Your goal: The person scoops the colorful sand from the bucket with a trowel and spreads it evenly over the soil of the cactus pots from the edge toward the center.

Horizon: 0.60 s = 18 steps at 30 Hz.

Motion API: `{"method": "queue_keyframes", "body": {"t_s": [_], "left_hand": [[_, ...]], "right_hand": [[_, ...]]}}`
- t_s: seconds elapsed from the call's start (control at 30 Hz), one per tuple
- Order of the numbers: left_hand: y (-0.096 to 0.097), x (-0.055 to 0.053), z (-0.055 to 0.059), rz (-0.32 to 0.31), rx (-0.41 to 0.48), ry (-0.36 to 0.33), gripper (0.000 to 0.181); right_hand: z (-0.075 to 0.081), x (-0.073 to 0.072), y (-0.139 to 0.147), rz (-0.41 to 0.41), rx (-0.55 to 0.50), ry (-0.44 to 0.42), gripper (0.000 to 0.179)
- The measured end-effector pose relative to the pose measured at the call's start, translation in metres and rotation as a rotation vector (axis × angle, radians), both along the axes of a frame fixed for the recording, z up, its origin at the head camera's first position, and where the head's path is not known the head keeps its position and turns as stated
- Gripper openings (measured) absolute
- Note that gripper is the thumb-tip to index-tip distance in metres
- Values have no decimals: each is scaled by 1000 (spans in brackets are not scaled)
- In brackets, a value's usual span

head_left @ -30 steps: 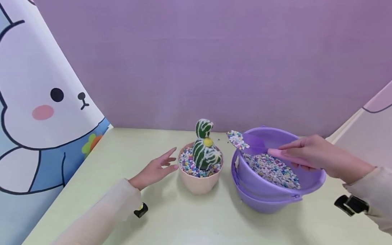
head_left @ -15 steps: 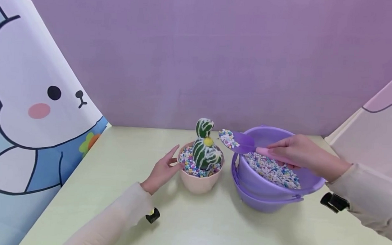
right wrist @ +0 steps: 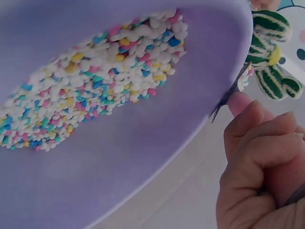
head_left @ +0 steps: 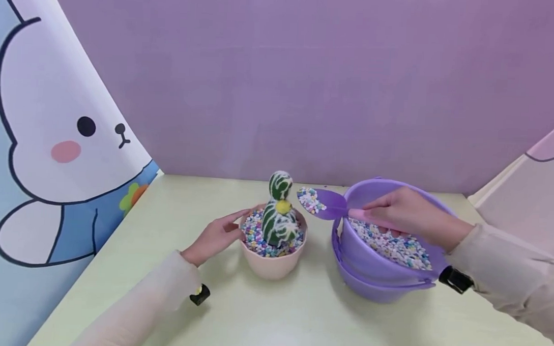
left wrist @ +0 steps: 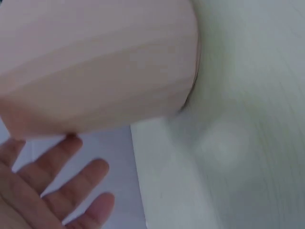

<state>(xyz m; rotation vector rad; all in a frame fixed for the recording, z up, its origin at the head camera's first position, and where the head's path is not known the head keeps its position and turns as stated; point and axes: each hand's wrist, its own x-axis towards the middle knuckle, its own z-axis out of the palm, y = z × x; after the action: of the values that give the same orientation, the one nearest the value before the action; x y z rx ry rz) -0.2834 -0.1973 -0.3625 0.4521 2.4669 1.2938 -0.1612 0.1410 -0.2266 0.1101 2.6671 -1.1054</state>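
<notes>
A toy shovel [head_left: 333, 204] with a purple blade and pink handle is in my right hand [head_left: 406, 215], whose fingers curl round the handle. Small multicoloured pebbles [head_left: 310, 200] lie on its blade, which hangs between pot and bucket, near the pot's right rim. The pink plant pot [head_left: 271, 268] contains similar pebbles and a green-and-white striped plush cactus [head_left: 269, 224] with a yellow flower. My left hand [head_left: 213, 239] touches the pot's left rim; in the left wrist view, fingertips meet the pot while other fingers [left wrist: 78, 188] spread apart.
A purple bucket [head_left: 370, 260], tilted and set in another purple vessel [head_left: 378, 293], stands right of the pot, holding many pebbles [right wrist: 105, 81]. The pale green table [head_left: 272, 320] ends at a purple backdrop [head_left: 280, 91]. A rabbit-print cloth [head_left: 68, 109] hangs at left.
My right hand has carried the loaded shovel left towards the pot. My left hand has come to the pot's rim; the pot has shifted slightly left and the cactus now faces more forward.
</notes>
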Motion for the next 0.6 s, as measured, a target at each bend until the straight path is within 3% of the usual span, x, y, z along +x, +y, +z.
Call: {"method": "queue_keyframes", "body": {"t_s": [0.27, 0.4, 0.6], "left_hand": [[-26, -6, 5, -70, -10, -50, 61], [-32, -7, 4, -101, 36, -72, 59], [-42, -8, 1, -200, 47, -52, 63]], "right_hand": [[-3, -7, -26, 4, 19, -36, 53], [-5, -7, -37, 39, 62, -36, 47], [-3, -8, -48, 87, 105, -40, 38]]}}
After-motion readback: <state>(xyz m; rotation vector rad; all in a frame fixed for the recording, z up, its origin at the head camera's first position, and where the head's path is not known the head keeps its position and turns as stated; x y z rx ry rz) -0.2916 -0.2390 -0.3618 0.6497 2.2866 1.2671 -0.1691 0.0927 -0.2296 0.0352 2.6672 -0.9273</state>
